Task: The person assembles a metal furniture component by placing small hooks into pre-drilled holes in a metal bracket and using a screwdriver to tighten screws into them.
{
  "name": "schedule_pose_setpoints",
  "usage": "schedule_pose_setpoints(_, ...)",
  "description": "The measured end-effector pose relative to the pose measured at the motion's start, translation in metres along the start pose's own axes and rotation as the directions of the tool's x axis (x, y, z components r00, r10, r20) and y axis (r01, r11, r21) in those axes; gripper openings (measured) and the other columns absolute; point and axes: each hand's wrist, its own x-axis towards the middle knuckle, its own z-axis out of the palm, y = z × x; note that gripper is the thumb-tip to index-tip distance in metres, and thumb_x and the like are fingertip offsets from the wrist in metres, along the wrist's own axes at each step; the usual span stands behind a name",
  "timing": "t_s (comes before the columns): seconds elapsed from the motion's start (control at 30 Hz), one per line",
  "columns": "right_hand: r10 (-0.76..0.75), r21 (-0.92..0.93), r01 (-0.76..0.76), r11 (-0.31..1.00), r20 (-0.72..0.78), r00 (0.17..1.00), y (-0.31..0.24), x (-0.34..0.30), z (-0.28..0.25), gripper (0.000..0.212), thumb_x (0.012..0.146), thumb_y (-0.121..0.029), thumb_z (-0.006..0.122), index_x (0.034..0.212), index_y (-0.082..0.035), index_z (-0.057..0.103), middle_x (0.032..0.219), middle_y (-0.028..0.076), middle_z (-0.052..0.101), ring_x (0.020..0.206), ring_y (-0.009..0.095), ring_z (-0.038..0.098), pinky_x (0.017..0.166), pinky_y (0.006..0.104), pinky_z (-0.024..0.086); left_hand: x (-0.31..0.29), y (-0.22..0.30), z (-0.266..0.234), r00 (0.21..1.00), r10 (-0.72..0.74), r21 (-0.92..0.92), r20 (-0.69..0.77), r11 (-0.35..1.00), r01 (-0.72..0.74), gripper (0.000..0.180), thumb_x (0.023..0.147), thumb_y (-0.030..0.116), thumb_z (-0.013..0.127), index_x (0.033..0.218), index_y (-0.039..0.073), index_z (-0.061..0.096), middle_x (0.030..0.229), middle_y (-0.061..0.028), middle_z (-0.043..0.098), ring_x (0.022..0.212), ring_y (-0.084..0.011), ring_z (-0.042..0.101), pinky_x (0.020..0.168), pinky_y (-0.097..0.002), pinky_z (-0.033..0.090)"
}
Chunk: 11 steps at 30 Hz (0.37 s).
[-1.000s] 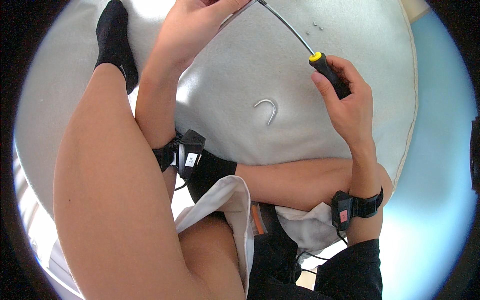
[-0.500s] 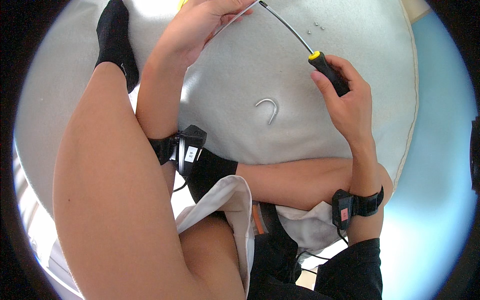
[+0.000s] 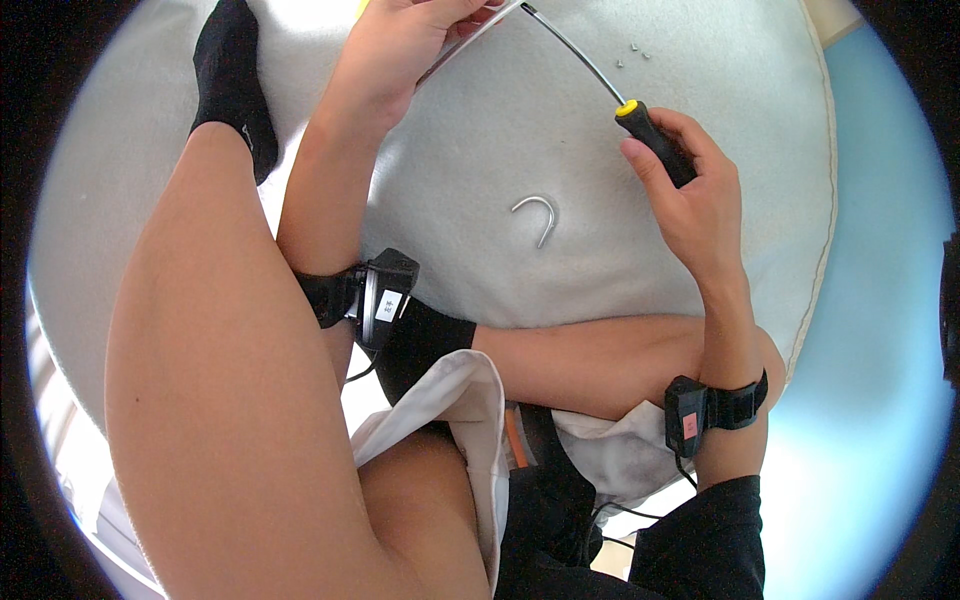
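Observation:
My right hand (image 3: 700, 200) is wrapped round the black handle of a screwdriver (image 3: 655, 145) with a yellow collar. Its shaft slants up and left, and the tip meets the end of a thin pale strip-like edge (image 3: 480, 37) at the top of the view. My left hand (image 3: 415, 35) grips the thing with that edge; its fingers are partly cut off by the frame, and what the thing is cannot be made out. On the light grey cloth surface between my arms lies a curved metal hook (image 3: 549, 215). A few tiny screws (image 3: 633, 48) rest beyond the screwdriver's handle.
My legs frame the near side of the round, grey cloth-covered surface (image 3: 440, 200), the left knee raised and the right leg folded across. Black strapped devices (image 3: 385, 300) with cables sit on both forearms. Something yellow (image 3: 364, 8) peeks out beside my left hand. A pale blue area lies right.
My left hand and forearm have shifted slightly to the right and turned, and the held edge tilts to show more of its pale face. The right hand and screwdriver have barely moved.

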Motion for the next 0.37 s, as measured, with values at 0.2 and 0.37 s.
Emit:
schedule_pose_setpoints(0.2, 0.018, 0.016, -0.018, 1.0, 0.018, 1.0, -0.0003, 0.0009, 0.004, 0.035, 0.087, -0.031, 0.074, 0.107, -0.003, 0.067, 0.088, 0.014, 0.072, 0.074, 0.023, 0.069, 0.069, 0.0327, 0.052, 0.0044, -0.0054, -0.0074, 1.0, 0.019, -0.047, -0.013, 0.999, -0.019, 0.034, 0.099, 0.012, 0.055, 0.129, -0.004, 0.055, 0.1, -0.0059, 0.065, 0.09, -0.0118, 0.062, 0.083, -0.0227, 0.051)
schedule_pose_setpoints(0.37, 0.039, 0.01, -0.039, 0.999, 0.041, 0.998, -0.0001, 0.0019, 0.0033, 0.036, 0.087, -0.031, 0.075, 0.11, -0.004, 0.068, 0.089, 0.015, 0.072, 0.076, 0.024, 0.069, 0.071, 0.0321, 0.052, 0.0027, 0.0016, -0.0021, 0.996, -0.062, -0.011, -0.063, 0.998, 0.062, 0.038, 0.098, 0.012, 0.059, 0.133, -0.004, 0.053, 0.101, -0.0063, 0.065, 0.092, -0.0131, 0.064, 0.086, -0.0229, 0.051)
